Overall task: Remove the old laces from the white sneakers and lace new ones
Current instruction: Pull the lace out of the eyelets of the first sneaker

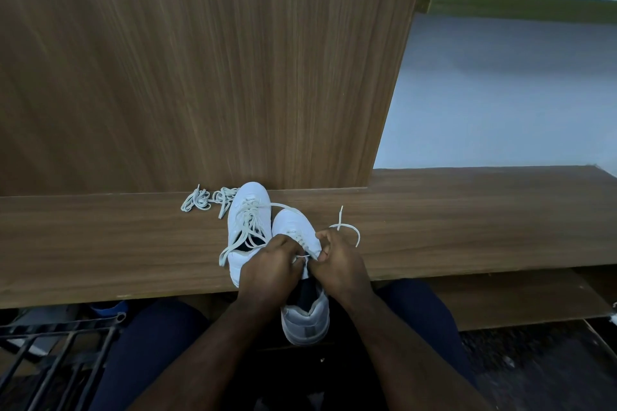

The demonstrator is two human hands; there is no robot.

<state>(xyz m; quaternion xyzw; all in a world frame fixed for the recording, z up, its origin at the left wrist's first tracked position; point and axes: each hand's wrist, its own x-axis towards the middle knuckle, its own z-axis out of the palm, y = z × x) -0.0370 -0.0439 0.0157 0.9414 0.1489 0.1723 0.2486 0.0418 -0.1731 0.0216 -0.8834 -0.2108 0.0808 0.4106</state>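
Two white sneakers stand toe-away on a wooden shelf (100, 243). The left sneaker (248, 210) is laced, with loose lace ends trailing off its left side. The right sneaker (302, 324) hangs its heel over the shelf's front edge. My left hand (270, 269) and my right hand (339, 264) meet over its eyelets, each pinching the white lace (349, 227), which loops out to the right. A heap of loose laces (208, 198) lies behind the left sneaker.
A tall wooden panel (200, 60) rises right behind the shelf. My knees in dark trousers sit under the shelf edge. A black metal rack (50, 344) is at lower left, and a lower wooden board (517, 300) at right.
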